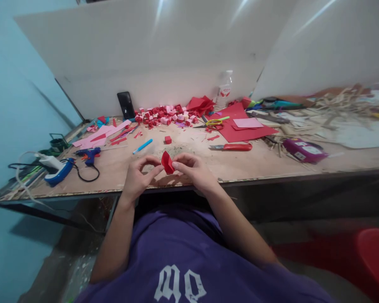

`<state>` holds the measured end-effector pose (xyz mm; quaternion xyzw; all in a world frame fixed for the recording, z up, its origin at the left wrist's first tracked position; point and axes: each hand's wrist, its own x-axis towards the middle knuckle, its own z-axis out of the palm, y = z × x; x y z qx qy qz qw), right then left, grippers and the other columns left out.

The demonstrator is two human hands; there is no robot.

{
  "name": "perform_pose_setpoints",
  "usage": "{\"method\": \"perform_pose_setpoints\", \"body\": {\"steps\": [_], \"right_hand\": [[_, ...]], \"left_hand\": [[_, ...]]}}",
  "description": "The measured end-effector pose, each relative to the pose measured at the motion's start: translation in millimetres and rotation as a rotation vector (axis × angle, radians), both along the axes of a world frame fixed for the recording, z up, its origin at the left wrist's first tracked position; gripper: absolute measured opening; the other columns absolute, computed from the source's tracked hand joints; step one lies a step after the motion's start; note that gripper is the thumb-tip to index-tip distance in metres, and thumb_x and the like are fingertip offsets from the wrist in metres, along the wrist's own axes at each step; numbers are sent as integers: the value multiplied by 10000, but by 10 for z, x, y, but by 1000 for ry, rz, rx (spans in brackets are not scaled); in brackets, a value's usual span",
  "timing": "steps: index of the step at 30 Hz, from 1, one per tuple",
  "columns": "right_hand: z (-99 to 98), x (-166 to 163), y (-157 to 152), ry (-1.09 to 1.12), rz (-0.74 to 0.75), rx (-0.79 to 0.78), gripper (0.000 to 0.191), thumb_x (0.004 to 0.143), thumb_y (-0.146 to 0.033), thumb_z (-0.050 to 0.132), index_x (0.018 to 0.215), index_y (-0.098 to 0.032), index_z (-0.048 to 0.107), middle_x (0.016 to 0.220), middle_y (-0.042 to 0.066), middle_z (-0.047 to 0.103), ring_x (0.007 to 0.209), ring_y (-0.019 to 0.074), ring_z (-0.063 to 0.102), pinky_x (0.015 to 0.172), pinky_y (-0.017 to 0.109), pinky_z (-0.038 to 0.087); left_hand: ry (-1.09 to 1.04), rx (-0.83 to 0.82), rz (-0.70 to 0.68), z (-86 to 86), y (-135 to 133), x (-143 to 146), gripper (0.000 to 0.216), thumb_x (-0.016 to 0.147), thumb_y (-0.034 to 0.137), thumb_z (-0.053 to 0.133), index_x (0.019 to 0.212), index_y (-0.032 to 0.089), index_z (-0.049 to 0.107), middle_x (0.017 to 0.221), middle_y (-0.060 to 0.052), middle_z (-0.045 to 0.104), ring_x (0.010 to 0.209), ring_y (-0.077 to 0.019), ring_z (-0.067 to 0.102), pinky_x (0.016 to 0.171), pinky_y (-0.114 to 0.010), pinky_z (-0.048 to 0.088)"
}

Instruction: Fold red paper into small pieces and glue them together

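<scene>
A small folded piece of red paper [167,163] is held up between my two hands, just above the table's front edge. My left hand [141,173] pinches its left side between thumb and forefinger. On the other side, my right hand [194,168] grips it the same way, the thumb lying over the paper. Behind the hands sits one finished-looking red paper cube [167,139]. A blue pen [142,146] lies to its left, and a red-handled knife [233,147] lies to its right.
Many small red and pink paper cubes [167,115] are heaped at the back beside a leaning phone [125,105]. Yellow-handled scissors [214,123] rest by red sheets [233,126]. A blue glue gun [90,155] and power strip [59,172] are left; a purple tape measure [304,150] is right.
</scene>
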<state>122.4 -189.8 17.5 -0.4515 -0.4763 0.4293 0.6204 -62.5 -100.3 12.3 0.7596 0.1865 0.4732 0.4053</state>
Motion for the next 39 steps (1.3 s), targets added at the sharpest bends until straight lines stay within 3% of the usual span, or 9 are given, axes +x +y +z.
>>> {"method": "perform_pose_setpoints", "body": {"steps": [6,11,16,22,26,30,34,39], "right_hand": [[-6,-10,30,10,90,-76,316,797,-446,857,926,-198,708,760,-7,753,598,134,691,588,238,561],[-1,-2,28,-64,43,-35,270,807,-427,848,891,-193,741,805,-1,752,665,124,689,650,234,569],[9,-9,29,-61,67,-86,320,804,-475,839,925,-198,733,798,3,742,616,133,676,604,258,574],[44,-53,-4,-118,-102,35,317,811,-482,832,954,-207,763,912,40,766,790,175,720,722,292,589],[27,-78,-14,-162,-132,96,306,732,-418,893,914,-217,752,1015,54,771,921,216,730,786,323,588],[-11,-72,7,-200,-157,117,267,750,-417,868,852,-204,744,988,59,766,912,225,726,808,349,587],[-31,-47,18,-229,-161,127,220,777,-391,835,838,-199,748,942,56,767,877,216,717,785,335,577],[-16,-48,4,-214,-149,111,204,779,-373,823,814,-191,738,954,55,765,875,207,712,781,322,567]], "left_hand": [[-31,75,-60,-27,25,19,112,861,258,779,820,177,712,914,-57,754,932,-204,717,875,-319,563],[-42,63,-30,-17,11,18,111,855,265,785,816,181,725,978,-74,791,971,-211,734,888,-323,562],[-26,56,-26,-32,0,8,88,849,260,780,821,178,760,897,-61,795,874,-196,736,832,-308,571],[-48,41,78,-75,6,22,110,859,276,764,833,170,781,916,-66,806,878,-201,752,855,-310,598],[5,2,83,-52,-26,38,145,847,309,767,819,170,794,895,-68,814,826,-208,765,792,-301,628],[19,7,88,-47,-52,45,138,843,314,775,814,180,790,854,-54,810,787,-200,769,774,-290,637],[-40,-105,86,-47,-54,62,194,797,346,827,841,171,754,837,-54,803,745,-199,774,694,-276,646],[-11,-302,21,-11,-38,85,416,739,385,870,1075,161,770,902,-85,825,772,-239,797,628,-296,661]]}}
